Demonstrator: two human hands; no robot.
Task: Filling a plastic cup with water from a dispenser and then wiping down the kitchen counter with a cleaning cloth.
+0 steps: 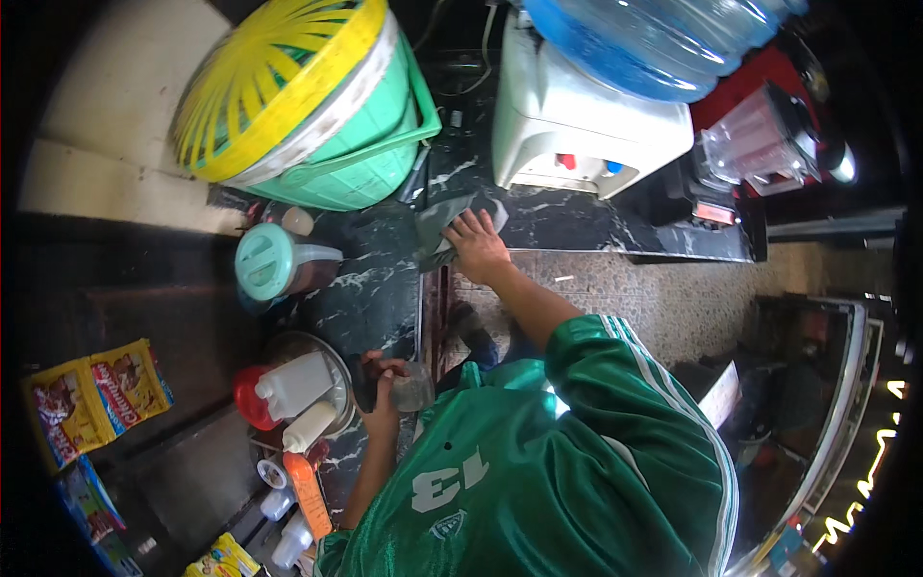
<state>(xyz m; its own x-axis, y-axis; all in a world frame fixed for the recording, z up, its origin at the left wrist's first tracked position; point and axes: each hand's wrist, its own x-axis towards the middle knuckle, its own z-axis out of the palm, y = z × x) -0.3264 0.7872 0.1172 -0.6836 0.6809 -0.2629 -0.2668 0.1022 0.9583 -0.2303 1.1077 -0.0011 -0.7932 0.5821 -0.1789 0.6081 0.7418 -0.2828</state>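
My right hand (477, 245) lies flat on a grey-green cloth (438, 223), fingers spread, at the corner of a black marble-patterned countertop (382, 288). Part of the cloth hangs over the counter's edge. Closer to my body, my left hand (383, 393) grips a clear container (413, 387). A dark part, perhaps its lid, shows by the fingers; I cannot tell for certain. Just left of that hand is a round metal tray (345, 360) with a white plastic bottle (297, 384) and a cream squeeze bottle (310, 425) at it.
A green bucket (360, 166) under a yellow slatted basket (281, 79) stands at the back left. Nearby is a pitcher with a mint lid (265, 261). Right of the cloth are a white water dispenser (591, 115) and a blender jar (750, 137). An orange bottle (308, 490) stands at lower left.
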